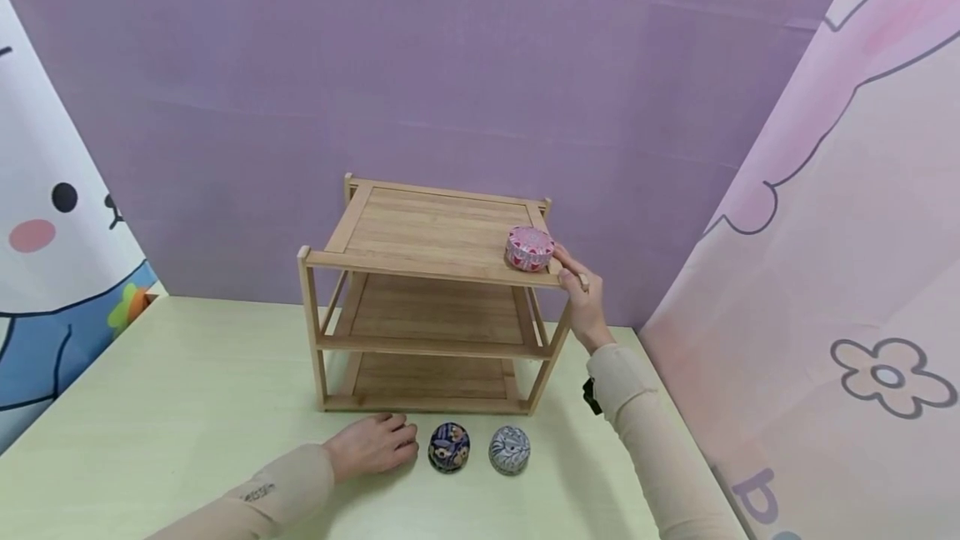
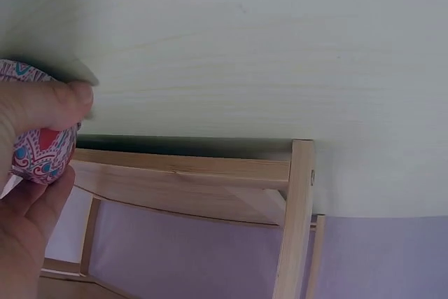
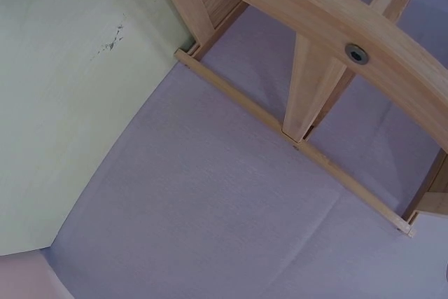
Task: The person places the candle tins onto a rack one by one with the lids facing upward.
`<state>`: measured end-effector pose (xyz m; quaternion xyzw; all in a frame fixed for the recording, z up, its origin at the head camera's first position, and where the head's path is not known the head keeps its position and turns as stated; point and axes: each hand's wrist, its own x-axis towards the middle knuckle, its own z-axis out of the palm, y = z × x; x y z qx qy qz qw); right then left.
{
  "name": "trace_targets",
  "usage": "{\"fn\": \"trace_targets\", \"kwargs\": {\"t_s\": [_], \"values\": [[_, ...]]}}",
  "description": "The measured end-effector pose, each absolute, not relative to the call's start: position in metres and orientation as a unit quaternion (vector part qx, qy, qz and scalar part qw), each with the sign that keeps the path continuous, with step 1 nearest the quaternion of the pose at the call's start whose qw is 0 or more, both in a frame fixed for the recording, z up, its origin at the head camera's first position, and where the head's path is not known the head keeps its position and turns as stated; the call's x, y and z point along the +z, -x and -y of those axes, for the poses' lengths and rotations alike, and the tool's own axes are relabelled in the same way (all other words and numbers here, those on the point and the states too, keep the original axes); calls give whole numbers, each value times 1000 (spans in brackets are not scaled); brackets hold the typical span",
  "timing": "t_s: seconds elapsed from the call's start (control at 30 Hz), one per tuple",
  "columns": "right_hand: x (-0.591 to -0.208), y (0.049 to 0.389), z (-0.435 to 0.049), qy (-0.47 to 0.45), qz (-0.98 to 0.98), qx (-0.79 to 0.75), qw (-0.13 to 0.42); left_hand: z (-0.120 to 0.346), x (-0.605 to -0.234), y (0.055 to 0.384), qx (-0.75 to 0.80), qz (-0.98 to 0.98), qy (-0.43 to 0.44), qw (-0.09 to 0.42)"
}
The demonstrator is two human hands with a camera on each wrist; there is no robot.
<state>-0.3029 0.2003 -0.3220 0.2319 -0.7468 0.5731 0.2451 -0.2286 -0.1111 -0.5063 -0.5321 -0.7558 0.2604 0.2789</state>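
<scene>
Under my left hand [image 1: 375, 444], low on the table in front of the rack, is a patterned round tin [image 2: 45, 148]. The left wrist view shows thumb and fingers pinching this red, blue and white tin; the head view hides it. My right hand [image 1: 587, 300] grips the top front right corner of a three-tier wooden rack [image 1: 442, 232]. Close by its fingers, a pink round tin [image 1: 529, 249] sits on the top tier. A dark blue floral tin [image 1: 449, 447] lies just right of my left hand. Further right is a grey-white leaf-patterned tin [image 1: 510, 450].
The rack stands on a pale green table [image 1: 187, 373], near a purple cloth backdrop [image 1: 465, 65]. Printed panels flank the table, a cartoon one [image 1: 45, 273] at left and a pink flowered one [image 1: 862, 273] at right. The rack's middle tier [image 1: 442, 311] and bottom tier are visible from the front.
</scene>
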Motion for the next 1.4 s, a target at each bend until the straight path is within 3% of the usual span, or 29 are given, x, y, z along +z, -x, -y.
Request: {"fn": "trace_targets", "kwargs": {"t_s": [0.23,0.47,0.77,1.4], "values": [[-323,304,-201,-233,746,572,250,112,-496,227,204,797,502,266],[-324,305,-201,-236,747,570,247,112,-478,220,47,887,445,118],[-324,305,-200,-227,743,582,240,105,-457,216,-185,909,373,36],[-323,305,-200,-230,739,587,237,93,-424,216,-516,825,224,-59]]}}
